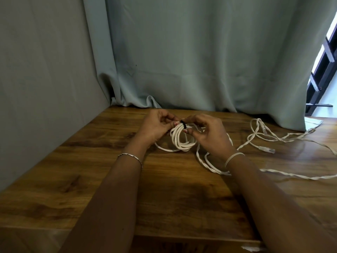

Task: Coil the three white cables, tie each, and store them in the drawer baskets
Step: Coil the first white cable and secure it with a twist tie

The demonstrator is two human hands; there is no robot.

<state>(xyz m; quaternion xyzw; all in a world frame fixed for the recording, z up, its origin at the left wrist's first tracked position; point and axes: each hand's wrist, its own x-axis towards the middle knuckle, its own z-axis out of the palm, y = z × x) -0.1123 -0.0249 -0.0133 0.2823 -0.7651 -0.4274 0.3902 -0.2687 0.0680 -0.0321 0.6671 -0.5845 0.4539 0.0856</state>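
A person works at a wooden bench [76,179] pushed into a corner, with a grey-green curtain [200,61] hanging behind it. Both hands are raised just above the far middle of the bench and meet at the top of a coiled white cable [182,143]. The coil has several loops and hangs down between the hands, its lowest loops at or just above the wood.

The left hand [156,126] has its fingers curled and pinches the top of the coil from the left. The right hand [209,136] curls over the top from the right, its thumb pressed against the strands inside the loop. Between the fingertips of the two hands a black band [183,124] wraps round the bunched strands.

A thin metal bracelet [130,157] sits on the left wrist, and a pale rubber band [234,157] on the right wrist.

To the right, loose white cable lies uncoiled across the bench. A twisted length [209,163] runs under the right wrist, and a network plug [266,149] lies flat on the wood further right. A second plug [262,127] rests nearer the curtain. A window [326,61] shows at the far right edge.
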